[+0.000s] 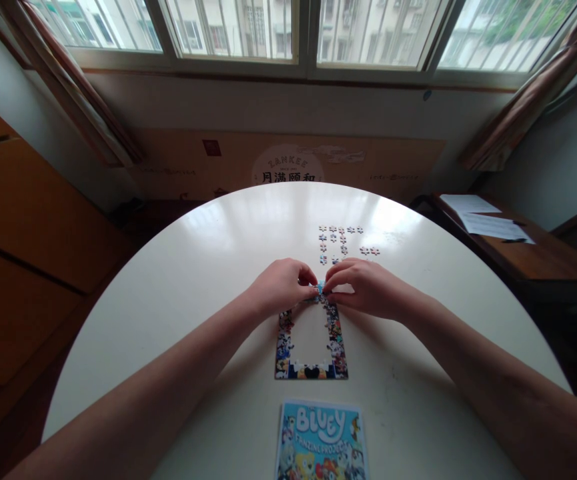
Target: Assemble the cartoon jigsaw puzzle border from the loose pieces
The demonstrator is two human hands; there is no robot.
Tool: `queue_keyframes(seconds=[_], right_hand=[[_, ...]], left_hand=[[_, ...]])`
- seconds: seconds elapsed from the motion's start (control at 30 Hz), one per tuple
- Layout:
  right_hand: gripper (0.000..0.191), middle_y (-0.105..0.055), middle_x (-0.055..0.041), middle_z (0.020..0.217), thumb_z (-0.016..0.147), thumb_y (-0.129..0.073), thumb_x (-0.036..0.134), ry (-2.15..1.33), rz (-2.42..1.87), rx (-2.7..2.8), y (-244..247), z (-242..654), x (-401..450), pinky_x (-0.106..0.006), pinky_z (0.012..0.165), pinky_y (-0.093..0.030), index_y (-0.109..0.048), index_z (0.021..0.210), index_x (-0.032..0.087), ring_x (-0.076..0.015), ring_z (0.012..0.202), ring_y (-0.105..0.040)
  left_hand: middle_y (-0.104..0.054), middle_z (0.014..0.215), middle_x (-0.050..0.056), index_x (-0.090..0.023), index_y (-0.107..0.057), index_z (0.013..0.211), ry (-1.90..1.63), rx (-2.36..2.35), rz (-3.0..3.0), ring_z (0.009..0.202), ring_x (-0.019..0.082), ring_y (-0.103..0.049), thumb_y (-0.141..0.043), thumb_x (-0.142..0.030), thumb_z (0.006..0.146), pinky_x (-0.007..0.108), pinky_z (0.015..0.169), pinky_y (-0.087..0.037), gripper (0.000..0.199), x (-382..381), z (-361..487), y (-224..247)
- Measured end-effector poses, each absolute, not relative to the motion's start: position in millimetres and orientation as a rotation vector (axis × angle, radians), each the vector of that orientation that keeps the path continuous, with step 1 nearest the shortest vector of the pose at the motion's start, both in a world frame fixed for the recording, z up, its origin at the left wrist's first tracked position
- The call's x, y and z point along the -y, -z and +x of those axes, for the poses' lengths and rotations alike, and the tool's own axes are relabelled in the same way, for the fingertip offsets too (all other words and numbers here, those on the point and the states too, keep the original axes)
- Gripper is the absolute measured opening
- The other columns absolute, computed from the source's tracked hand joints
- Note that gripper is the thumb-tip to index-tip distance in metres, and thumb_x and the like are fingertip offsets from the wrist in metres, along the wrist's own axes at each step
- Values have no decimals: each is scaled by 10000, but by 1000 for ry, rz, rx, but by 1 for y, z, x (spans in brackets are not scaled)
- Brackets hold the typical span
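A partly built jigsaw frame (283, 347) lies on the white round table (168, 280), its middle showing bare tabletop. At the frame's far edge, my left hand (285, 287) has thumb and forefinger closed together at a light blue puzzle piece (321, 287). My right hand (363, 287) pinches at the same blue piece from the other side. Both hands' fingertips nearly meet there, partly covering the frame's top edge. Loose puzzle pieces (343, 240) lie in rows just beyond my hands.
A blue Bluey picture card (321, 440) lies near the table's front edge. To the right, papers (493, 225) and pens rest on a wooden desk (563, 257). Behind the table are a printed cardboard panel (393, 157) and windows.
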State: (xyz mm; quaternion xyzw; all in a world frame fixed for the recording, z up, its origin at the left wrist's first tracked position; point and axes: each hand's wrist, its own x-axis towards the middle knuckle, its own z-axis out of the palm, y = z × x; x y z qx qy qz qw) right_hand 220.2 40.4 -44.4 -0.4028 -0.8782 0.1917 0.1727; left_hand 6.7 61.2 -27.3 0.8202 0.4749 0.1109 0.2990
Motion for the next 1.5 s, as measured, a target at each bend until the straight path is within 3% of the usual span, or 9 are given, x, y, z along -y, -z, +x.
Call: queue_keyframes(seconds=[0.77,1.5], right_hand=[[112,-749,-16,990,868,-689,302,-492,-1133,2509,47,221,-40,-319,752,-481,-789,848,258,-169,862,-652],[104,-750,1,988,869,-690,304,-467,-1146,2508,47,221,-41,-320,742,-470,-792,856,282,-166,869,-651]], left_hand=[[-759,930,51,-226,-779,899,-363,-1236,2268,774,189,-629,-669,-359,789,298,663,-427,205,-63,3,34],[-749,900,50,-253,-796,925,-417,-1201,2286,768,195,-642,-693,-362,779,299,660,-474,209,-64,0,40]])
